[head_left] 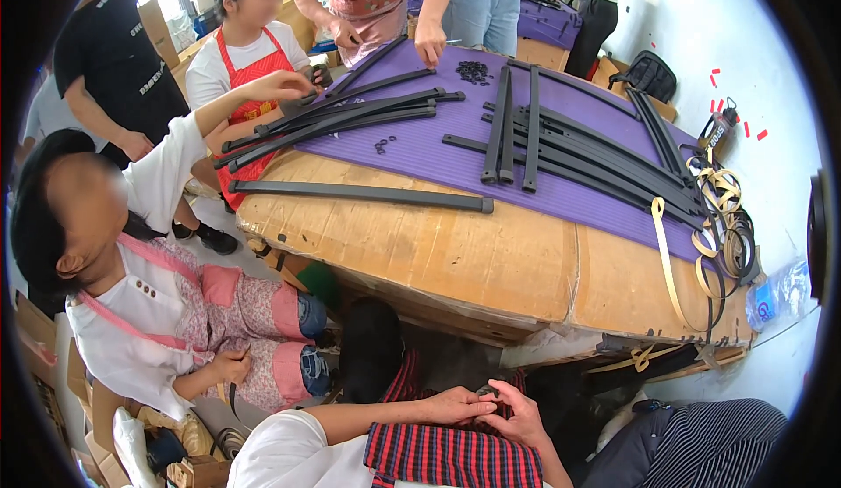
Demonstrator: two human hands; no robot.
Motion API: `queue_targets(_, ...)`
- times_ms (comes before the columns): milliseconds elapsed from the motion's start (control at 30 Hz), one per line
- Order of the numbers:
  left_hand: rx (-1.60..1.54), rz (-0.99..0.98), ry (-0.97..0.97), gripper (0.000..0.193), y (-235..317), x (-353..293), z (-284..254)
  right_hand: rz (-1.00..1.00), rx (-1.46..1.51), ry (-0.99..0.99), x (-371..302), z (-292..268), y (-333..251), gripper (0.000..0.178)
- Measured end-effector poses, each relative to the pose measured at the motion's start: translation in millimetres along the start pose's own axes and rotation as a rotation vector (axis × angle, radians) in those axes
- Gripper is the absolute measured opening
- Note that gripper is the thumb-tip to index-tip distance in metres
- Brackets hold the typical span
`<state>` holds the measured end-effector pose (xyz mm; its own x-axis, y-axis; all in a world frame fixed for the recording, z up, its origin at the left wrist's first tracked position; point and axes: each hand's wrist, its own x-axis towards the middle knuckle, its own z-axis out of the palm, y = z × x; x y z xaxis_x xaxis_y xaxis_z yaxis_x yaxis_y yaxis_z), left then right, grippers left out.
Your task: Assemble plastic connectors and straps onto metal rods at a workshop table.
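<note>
My left hand [459, 406] and my right hand [519, 413] meet low over my lap, in front of a red, black and blue striped cloth [451, 455]. The fingers of both are bent and pressed together at one spot. A small dark thing seems to be between them, too hidden to name. Nearest on the table in front of me is a single long black bar [363, 194] with end caps, lying apart from the others; neither hand touches it.
More black bars lie in a left pile [337, 118] and a right pile [574, 151] on the purple ribbed mat [420, 151]. Small black pieces [473, 73] form a heap there. Beige straps [666, 251] hang off the right edge. Co-workers sit left [131, 313] and stand across.
</note>
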<state>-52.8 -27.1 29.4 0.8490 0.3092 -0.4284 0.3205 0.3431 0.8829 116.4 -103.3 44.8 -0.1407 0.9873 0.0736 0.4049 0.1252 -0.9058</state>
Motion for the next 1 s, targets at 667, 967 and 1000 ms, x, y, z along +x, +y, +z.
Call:
queue_targets(667, 0.078, -0.006, 0.007, 0.053, -7, 3, -1, 0.044, 0.014, -0.019, 1, 0, -2, 0.054)
queue_targets(967, 0.13, 0.011, 0.028, 0.053, -10, 3, -1, 0.035, -0.018, -0.034, 1, 1, -5, 0.057)
queue_targets(1000, 0.12, 0.018, 0.032, 0.053, -12, 4, 0, 0.03, -0.016, -0.031, 1, 1, -5, 0.057)
